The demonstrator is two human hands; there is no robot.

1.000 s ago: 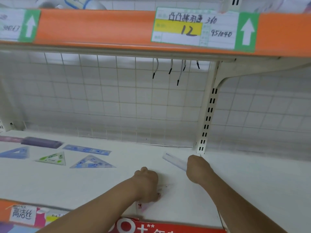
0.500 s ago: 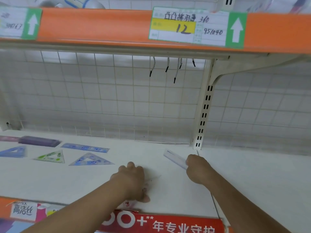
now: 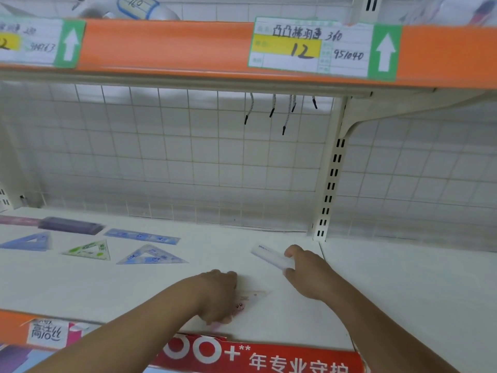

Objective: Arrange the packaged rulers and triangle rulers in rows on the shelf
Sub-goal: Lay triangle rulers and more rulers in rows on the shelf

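My right hand (image 3: 306, 273) grips a clear straight ruler (image 3: 269, 256) that lies slanted on the white shelf (image 3: 134, 292). My left hand (image 3: 217, 294) rests curled on a pale pink triangle ruler (image 3: 251, 298) near the shelf's front edge; most of it is hidden under the hand. Laid out at the left are a blue straight ruler (image 3: 142, 236), a blue triangle ruler (image 3: 152, 256), a green triangle ruler (image 3: 90, 251), another blue triangle ruler (image 3: 29, 242) and a purple packaged ruler (image 3: 70, 225).
An orange upper shelf edge (image 3: 166, 44) with price labels (image 3: 309, 47) hangs overhead. A wire grid back panel (image 3: 174, 157) and a slotted upright post (image 3: 330, 179) stand behind. Black-tipped cords (image 3: 285, 114) dangle from above. A red sign (image 3: 263, 359) runs along the front edge.
My left hand slid the pink triangle ruler to the left along the front of the shelf. My right hand stayed on the clear ruler, moving only a little.
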